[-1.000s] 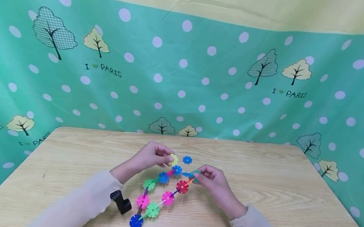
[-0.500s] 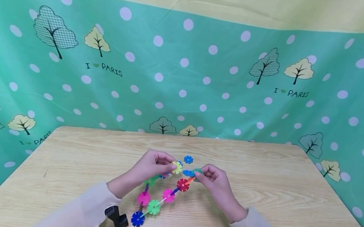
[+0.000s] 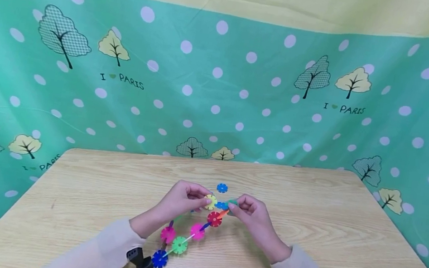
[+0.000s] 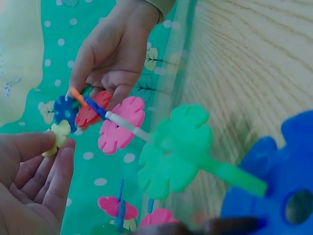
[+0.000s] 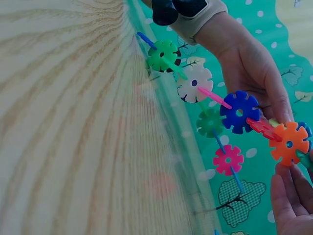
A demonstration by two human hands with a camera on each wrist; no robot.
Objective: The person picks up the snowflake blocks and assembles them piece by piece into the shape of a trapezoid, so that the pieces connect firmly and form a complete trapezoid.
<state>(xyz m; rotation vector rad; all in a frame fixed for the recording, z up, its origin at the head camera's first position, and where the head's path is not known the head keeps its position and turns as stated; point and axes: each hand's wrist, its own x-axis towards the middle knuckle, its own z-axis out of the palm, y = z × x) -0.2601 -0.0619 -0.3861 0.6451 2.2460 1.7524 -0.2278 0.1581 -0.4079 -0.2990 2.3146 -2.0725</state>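
In the head view, my left hand (image 3: 184, 199) pinches a yellow notched plastic disc (image 3: 211, 202) between thumb and fingers. My right hand (image 3: 251, 212) pinches a teal notched disc (image 3: 232, 203), which has a blue disc (image 3: 222, 205) joined to it. The yellow and blue discs meet edge to edge; I cannot tell whether their slots interlock. From the right hand a chain of interlocked discs runs toward me through a red disc (image 3: 214, 219), a pink one (image 3: 197, 231) and a green one (image 3: 179, 245) to a dark blue disc (image 3: 160, 259). My left hand hides part of the chain's other side.
A single blue disc (image 3: 222, 188) lies on the wooden table (image 3: 312, 198) just beyond the hands. Behind the table hangs a green dotted curtain (image 3: 218, 107). Black wrist cameras (image 3: 140, 262) sit on both sleeves.
My left hand has moved right and slightly toward me, bringing the yellow disc up to the blue disc by the right hand. The right hand has stayed nearly still, holding the teal disc.
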